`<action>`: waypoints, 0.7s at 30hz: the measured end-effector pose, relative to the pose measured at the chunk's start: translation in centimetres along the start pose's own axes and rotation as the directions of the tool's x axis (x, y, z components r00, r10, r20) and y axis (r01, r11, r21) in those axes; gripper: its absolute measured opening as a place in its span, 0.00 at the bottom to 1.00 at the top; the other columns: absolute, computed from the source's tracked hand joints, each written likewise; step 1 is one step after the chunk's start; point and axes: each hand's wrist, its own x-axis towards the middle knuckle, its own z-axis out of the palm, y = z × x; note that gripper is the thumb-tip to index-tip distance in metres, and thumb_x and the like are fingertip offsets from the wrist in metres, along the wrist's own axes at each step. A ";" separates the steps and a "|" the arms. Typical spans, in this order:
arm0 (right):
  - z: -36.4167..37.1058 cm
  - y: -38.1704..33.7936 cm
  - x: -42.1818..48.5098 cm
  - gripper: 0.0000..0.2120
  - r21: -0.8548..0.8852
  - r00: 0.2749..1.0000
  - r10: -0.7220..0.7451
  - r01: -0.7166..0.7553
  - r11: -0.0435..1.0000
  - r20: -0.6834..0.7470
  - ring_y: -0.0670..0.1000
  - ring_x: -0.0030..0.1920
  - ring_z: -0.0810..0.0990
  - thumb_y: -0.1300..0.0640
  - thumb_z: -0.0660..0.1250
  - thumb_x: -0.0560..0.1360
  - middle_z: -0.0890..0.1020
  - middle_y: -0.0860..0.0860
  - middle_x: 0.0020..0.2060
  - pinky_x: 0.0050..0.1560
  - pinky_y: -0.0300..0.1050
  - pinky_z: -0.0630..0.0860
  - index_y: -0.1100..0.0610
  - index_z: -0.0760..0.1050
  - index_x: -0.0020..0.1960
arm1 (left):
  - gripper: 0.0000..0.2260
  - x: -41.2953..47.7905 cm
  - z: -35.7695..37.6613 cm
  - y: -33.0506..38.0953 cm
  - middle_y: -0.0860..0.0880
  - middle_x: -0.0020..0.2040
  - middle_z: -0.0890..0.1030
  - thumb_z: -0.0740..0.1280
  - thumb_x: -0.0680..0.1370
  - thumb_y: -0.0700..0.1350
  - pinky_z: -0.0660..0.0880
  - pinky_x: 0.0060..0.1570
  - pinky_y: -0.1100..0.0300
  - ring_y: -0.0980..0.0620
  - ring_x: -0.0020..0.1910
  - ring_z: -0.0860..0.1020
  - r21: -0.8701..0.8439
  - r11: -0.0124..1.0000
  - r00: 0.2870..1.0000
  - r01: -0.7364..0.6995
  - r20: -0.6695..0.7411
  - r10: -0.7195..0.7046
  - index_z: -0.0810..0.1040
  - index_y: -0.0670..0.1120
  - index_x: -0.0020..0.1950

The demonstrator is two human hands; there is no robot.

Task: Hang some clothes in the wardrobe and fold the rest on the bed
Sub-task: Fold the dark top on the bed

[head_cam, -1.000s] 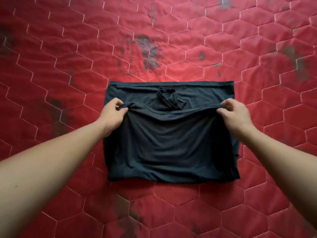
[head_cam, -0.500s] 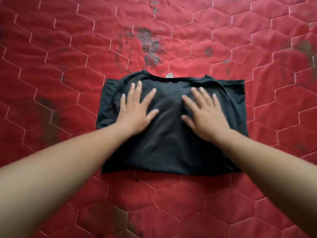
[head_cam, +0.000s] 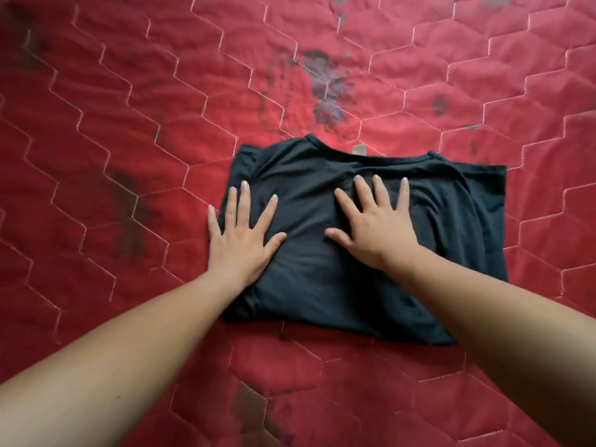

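Evidently smoothing: left hand (head_cam: 242,240) and right hand (head_cam: 377,230), fingers spread flat, gripping nothing, press the folded dark jersey T-shirt (head_cam: 451,240) onto the red hexagon-quilted bedcover (head_cam: 129,130); next, probably another fold.

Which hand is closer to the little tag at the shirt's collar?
Right. The right hand lies flat on the shirt just below the tag; the left hand rests at the shirt's left edge, farther away.
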 end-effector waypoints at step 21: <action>-7.3 -9.2 4.8 0.23 0.568 0.980 0.177 -0.098 0.817 -0.086 0.67 0.52 0.79 0.60 0.58 0.73 0.79 0.63 0.51 0.47 0.54 0.70 0.54 0.63 0.68 | 0.22 -8.4 -6.2 6.7 0.52 0.56 0.82 0.71 0.71 0.44 0.77 0.57 0.51 0.47 0.58 0.80 -0.844 0.339 0.908 0.416 0.404 -0.108 0.72 0.54 0.64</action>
